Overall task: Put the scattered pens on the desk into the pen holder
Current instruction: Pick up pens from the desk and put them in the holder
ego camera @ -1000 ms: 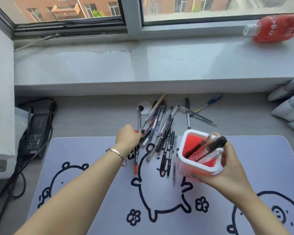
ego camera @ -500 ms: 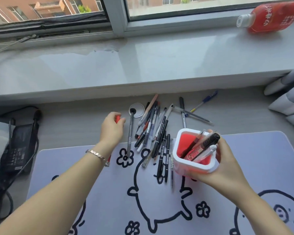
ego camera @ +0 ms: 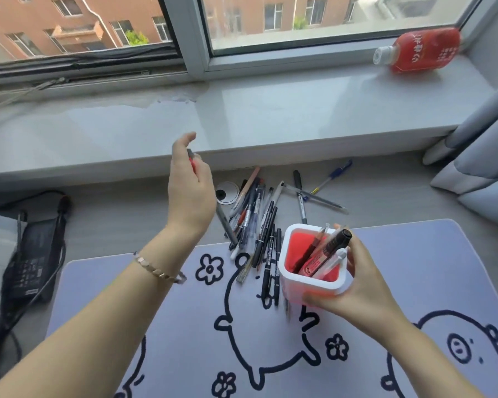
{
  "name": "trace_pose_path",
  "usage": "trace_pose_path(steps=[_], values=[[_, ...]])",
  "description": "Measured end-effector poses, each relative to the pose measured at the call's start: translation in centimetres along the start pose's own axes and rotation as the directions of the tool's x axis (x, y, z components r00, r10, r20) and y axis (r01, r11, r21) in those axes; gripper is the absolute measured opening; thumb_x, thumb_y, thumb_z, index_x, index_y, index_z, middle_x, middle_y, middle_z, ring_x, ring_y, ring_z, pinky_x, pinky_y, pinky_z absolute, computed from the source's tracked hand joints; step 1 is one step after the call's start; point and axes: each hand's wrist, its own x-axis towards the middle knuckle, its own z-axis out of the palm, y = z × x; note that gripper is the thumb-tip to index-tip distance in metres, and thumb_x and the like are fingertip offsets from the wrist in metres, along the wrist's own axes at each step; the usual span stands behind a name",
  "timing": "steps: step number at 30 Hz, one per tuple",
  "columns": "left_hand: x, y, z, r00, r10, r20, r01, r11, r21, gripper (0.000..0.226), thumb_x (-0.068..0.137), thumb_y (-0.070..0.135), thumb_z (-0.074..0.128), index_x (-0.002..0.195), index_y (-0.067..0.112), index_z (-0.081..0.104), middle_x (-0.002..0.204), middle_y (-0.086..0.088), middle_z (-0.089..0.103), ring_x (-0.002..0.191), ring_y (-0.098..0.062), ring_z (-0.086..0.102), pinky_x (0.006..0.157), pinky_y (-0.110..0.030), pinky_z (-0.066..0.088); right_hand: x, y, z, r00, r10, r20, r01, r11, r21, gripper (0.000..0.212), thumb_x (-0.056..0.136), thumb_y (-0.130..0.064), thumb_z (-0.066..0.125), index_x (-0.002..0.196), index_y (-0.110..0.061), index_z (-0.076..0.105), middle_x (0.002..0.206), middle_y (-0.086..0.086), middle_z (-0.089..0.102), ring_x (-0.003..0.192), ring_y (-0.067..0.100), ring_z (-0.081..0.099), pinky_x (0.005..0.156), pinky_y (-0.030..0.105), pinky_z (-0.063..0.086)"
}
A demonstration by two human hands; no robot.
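Left hand (ego camera: 191, 193) raised above desk (ego camera: 112, 219) far edge, fingers curled on red pen (ego camera: 192, 163), mostly hidden. Right hand (ego camera: 365, 285) wraps holder (ego camera: 305, 284), pens inside, at mat (ego camera: 156, 326) far edge. Pen heap (ego camera: 256, 219) straddles that edge, just beside holder.

Red btl (ego camera: 417, 50) on sill (ego camera: 242, 119); charger (ego camera: 32, 265).

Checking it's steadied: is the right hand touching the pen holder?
Touching. The head view shows the right hand gripping the pen holder, thumb on its near wall, fingers round its right side.
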Motion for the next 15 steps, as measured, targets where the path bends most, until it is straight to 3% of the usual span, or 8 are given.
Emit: trace_pose_path(steps=[2, 4, 6, 8, 11, 13, 15], values=[[-2.0, 3.9, -1.3, 0.986, 0.146, -0.077, -0.159, 0.965, -0.209, 0.032, 0.098, 0.003, 0.026, 0.128, 0.011, 0.037, 0.085, 0.007, 0.044, 0.071, -0.006, 0.053, 0.074, -0.016, 0.048, -0.3, -0.4, 0.4, 1.0, -0.017, 0.016, 0.017, 1.0, 0.004, 0.096, 0.041, -0.037, 0.088, 0.122, -0.05, 0.039, 0.126, -0.009, 0.053, 0.115, 0.007, 0.055, 0.093, 0.035, 0.053], [-4.6, 6.4, -1.8, 0.963, 0.245, -0.116, -0.27, 0.896, -0.353, 0.031, 0.097, -0.003, 0.026, 0.121, 0.013, 0.038, 0.084, 0.007, 0.044, 0.073, -0.007, 0.058, 0.079, -0.022, 0.054, -0.5, -0.8, 0.9, 0.999, -0.041, 0.033, 0.041, 0.999, -0.024, 0.095, 0.042, -0.038, 0.088, 0.122, -0.05, 0.038, 0.126, -0.01, 0.052, 0.116, 0.005, 0.053, 0.091, 0.029, 0.053], [-7.6, 6.9, -1.2, 0.958, 0.276, -0.073, -0.28, 0.853, -0.441, 0.033, 0.095, -0.004, 0.029, 0.115, 0.018, 0.042, 0.085, 0.006, 0.048, 0.075, -0.011, 0.06, 0.079, -0.033, 0.056, -0.7, -1.0, 1.4, 0.996, -0.075, 0.046, 0.076, 0.997, -0.028, 0.092, 0.045, -0.032, 0.089, 0.121, -0.048, 0.041, 0.124, -0.009, 0.055, 0.116, 0.011, 0.054, 0.091, 0.037, 0.053], [-10.3, 6.3, 0.1, 0.951, 0.304, 0.059, -0.254, 0.875, -0.411, 0.033, 0.095, -0.001, 0.032, 0.108, 0.025, 0.047, 0.091, 0.008, 0.052, 0.08, -0.01, 0.06, 0.078, -0.029, 0.054, -1.0, -1.4, 1.8, 0.995, -0.094, 0.031, 0.094, 0.995, 0.017, 0.087, 0.047, -0.025, 0.089, 0.119, -0.044, 0.045, 0.121, -0.005, 0.058, 0.112, 0.016, 0.058, 0.089, 0.043, 0.053], [-12.9, 4.3, 1.5, 0.881, 0.308, 0.358, -0.198, 0.929, -0.314, 0.029, 0.094, -0.002, 0.039, 0.109, 0.017, 0.055, 0.1, 0.003, 0.055, 0.092, 0.007, 0.055, 0.081, -0.005, 0.043, -1.6, -1.6, 1.9, 0.99, -0.14, -0.026, 0.14, 0.99, -0.003, 0.082, 0.047, -0.026, 0.084, 0.119, -0.038, 0.046, 0.117, -0.005, 0.057, 0.108, 0.014, 0.059, 0.089, 0.041, 0.053], [-13.2, 3.2, 1.5, 0.856, 0.331, 0.397, -0.249, 0.937, -0.243, 0.025, 0.095, 0.002, 0.04, 0.116, 0.008, 0.053, 0.106, -0.005, 0.055, 0.1, 0.01, 0.051, 0.087, -0.003, 0.039, -1.8, -1.4, 1.7, 0.985, -0.166, -0.045, 0.161, 0.983, -0.088, 0.092, 0.045, -0.029, 0.084, 0.125, -0.04, 0.041, 0.122, -0.012, 0.053, 0.114, 0.011, 0.055, 0.093, 0.036, 0.05], [-12.6, 2.0, 1.5, 0.836, 0.429, 0.342, -0.42, 0.902, -0.106, 0.03, 0.097, 0.012, 0.037, 0.124, 0.005, 0.048, 0.117, -0.011, 0.056, 0.113, -0.004, 0.05, 0.099, -0.014, 0.04, -1.8, -1.0, 1.3, 0.986, -0.154, -0.06, 0.151, 0.987, -0.053, 0.096, 0.042, -0.024, 0.089, 0.123, -0.044, 0.041, 0.121, -0.009, 0.055, 0.111, 0.014, 0.057, 0.091, 0.04, 0.052]])
